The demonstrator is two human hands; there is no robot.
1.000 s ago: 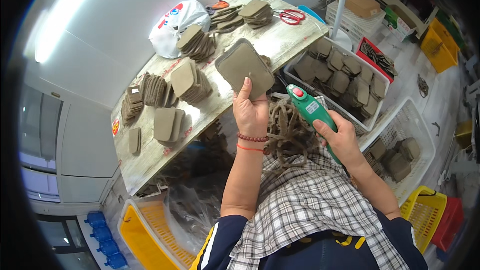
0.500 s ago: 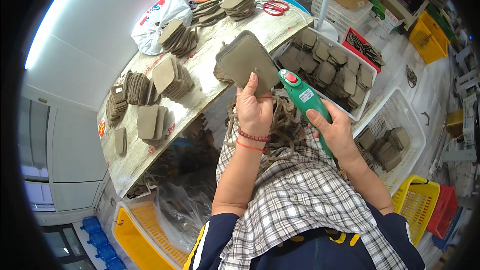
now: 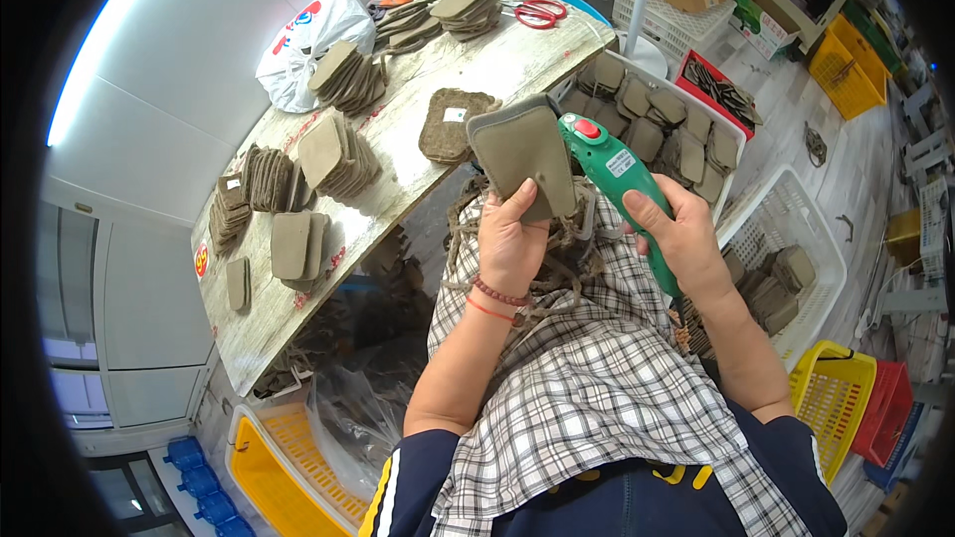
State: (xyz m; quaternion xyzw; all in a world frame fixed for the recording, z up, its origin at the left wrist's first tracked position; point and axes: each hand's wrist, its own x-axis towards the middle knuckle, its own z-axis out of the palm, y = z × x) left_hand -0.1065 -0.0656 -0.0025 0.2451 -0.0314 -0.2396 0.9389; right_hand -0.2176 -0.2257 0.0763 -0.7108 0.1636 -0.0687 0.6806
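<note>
The left hand (image 3: 514, 242) pinches a flat, olive-brown, rounded fabric pad (image 3: 519, 151); the right hand (image 3: 678, 239) grips a green, red-buttoned handheld tool (image 3: 619, 177), its head at the pad's right edge. Beyond, the pale wood-grain table's (image 3: 406, 151) front edge runs diagonally, tabletop showing between stacks.

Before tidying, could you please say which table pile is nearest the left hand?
The white-labelled brown pile just left of the held pad; the others lie farther left or back.

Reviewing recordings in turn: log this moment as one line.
left hand: holds brown pad | right hand: grips green tool, red-button end beside pad | table: pad stacks, red-handled scissors
</note>
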